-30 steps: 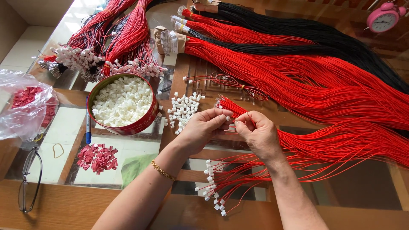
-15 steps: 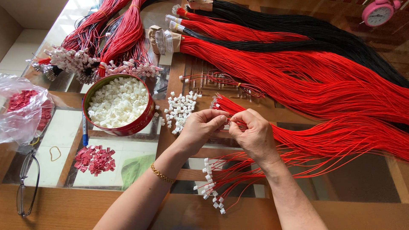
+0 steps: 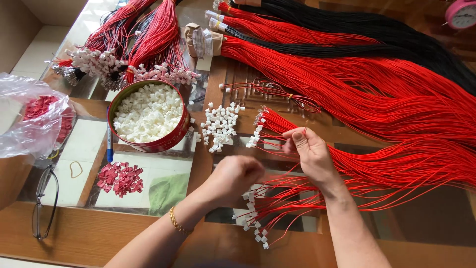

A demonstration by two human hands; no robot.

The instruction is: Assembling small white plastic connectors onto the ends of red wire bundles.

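We start with the thin red wire (image 3: 303,133) pinched between thumb and fingers of the right hand (image 3: 310,155), held just above the table; its long axis runs from the fingertips off to the person's right, along with the loose fan of red wires (image 3: 396,168) under that hand. The left hand (image 3: 233,176) is loosely clenched, lower and to the left, over the finished wire ends with white connectors (image 3: 253,226); we cannot tell whether it holds anything. The small pile of white connectors (image 3: 221,126) lies up and to the left of both hands, nearer the left one. Beyond it stands a round red tin (image 3: 171,144) filled with white connectors, with a blue pen (image 3: 109,144) along its left side and a heap of small red connectors (image 3: 120,177) below it. At the far left a clear plastic bag (image 3: 34,124) holds more red pieces, with a rubber band (image 3: 75,169) and a pair of glasses (image 3: 44,201) near the table's edge. Across the top lie long bundles of red cable (image 3: 347,74) and black cable (image 3: 377,30), their ends wrapped in brown tape (image 3: 191,39), and bunches of wires already fitted with white connectors (image 3: 124,59). A pink alarm clock (image 3: 461,14) sits in the top right corner.
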